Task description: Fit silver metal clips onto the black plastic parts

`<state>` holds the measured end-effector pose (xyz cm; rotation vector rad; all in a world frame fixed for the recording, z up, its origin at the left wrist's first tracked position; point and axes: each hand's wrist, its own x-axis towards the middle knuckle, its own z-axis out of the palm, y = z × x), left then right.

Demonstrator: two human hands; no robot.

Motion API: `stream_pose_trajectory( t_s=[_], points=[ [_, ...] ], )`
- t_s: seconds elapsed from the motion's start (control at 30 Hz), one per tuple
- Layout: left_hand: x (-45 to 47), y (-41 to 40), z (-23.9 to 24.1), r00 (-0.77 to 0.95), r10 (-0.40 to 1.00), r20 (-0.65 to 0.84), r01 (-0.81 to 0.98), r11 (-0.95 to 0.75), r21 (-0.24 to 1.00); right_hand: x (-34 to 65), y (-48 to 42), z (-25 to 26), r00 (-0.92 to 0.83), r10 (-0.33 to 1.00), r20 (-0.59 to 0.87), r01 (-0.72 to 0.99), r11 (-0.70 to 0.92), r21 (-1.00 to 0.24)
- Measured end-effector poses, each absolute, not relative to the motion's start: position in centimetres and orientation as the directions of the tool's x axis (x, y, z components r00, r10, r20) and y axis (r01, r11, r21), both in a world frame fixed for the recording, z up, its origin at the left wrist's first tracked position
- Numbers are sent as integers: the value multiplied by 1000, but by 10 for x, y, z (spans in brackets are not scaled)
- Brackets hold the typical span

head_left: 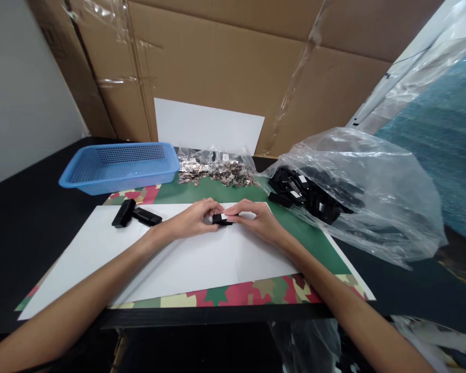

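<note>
Both hands meet over the white paper. Between them is a small black plastic piece with a white patch on top. The fingers of my left hand close round its left end. My right hand pinches it from the right, thumb and fingertips at the white patch. Fingers cover part of the piece, so its full shape is hidden. Left of my left hand lie two black slotted plastic pieces, one leaning against the other.
A blue plastic basket stands at the back left. Beside it are heaps of small shiny metal pieces in clear plastic. On the right, an open clear bag spills black plastic parts. A cardboard wall closes off the back.
</note>
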<state>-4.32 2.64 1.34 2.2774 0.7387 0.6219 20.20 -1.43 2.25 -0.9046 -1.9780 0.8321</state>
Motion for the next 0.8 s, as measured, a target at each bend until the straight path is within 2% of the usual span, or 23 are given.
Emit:
stream_pose_trajectory(
  t_s=[0.27, 0.43, 0.67, 0.8],
  points=[
    [-43, 24, 13, 727, 653, 211, 354, -621, 700, 203, -12, 27, -460, 797, 391, 359, 569, -740],
    [-43, 25, 12, 741, 634, 221, 336, -636, 695, 207, -2, 20, -259, 860, 439, 500, 508, -701],
    [-41, 20, 14, 714, 667, 212, 383, -627, 678, 216, 29, -2, -149, 859, 490, 696, 443, -565],
    [-40, 19, 14, 707, 672, 218, 396, -633, 666, 216, 45, -4, -195, 882, 428, 845, 373, -383]
  ],
)
